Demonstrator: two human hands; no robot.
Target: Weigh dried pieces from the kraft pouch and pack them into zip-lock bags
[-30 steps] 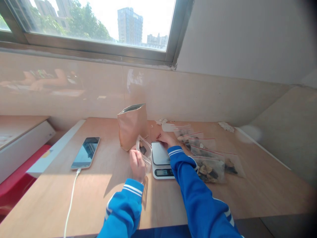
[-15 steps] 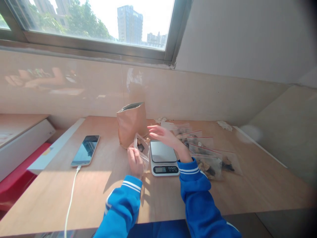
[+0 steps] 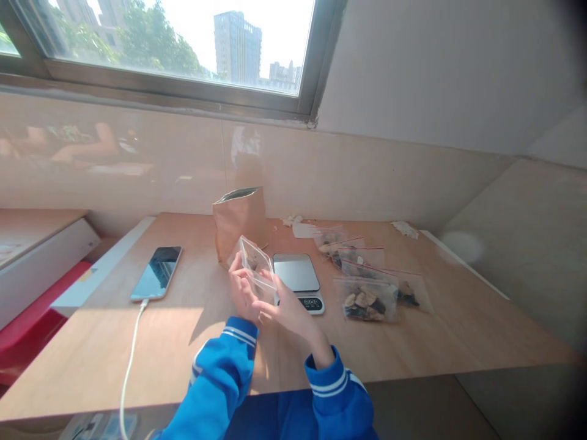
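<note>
Between my two hands is a clear zip bag point(image 3: 257, 261), its mouth spread wide and tilted up. My left hand point(image 3: 243, 288) grips the bag's left side. On its right edge, my right hand point(image 3: 288, 308) has its thumb and fingers closed. Some brownish pieces show dimly inside the bag, partly hidden by the plastic and my fingers. A brown paper bag point(image 3: 241, 217) stands upright with its top open, just behind the zip bag. Right beside my right hand sits a kitchen scale point(image 3: 296, 272) with a bare metal plate; my hand covers part of its display.
Several filled zip bags point(image 3: 367, 299) with dried brown and dark pieces lie to the right of the scale. A phone point(image 3: 158, 273) with a white cable point(image 3: 133, 360) lies at left. Crumpled white scraps point(image 3: 405, 229) rest near the wall.
My right hand has come down and left from above the scale to the zip bag and taken hold of its edge. The bag is now raised slightly and held by both hands.
</note>
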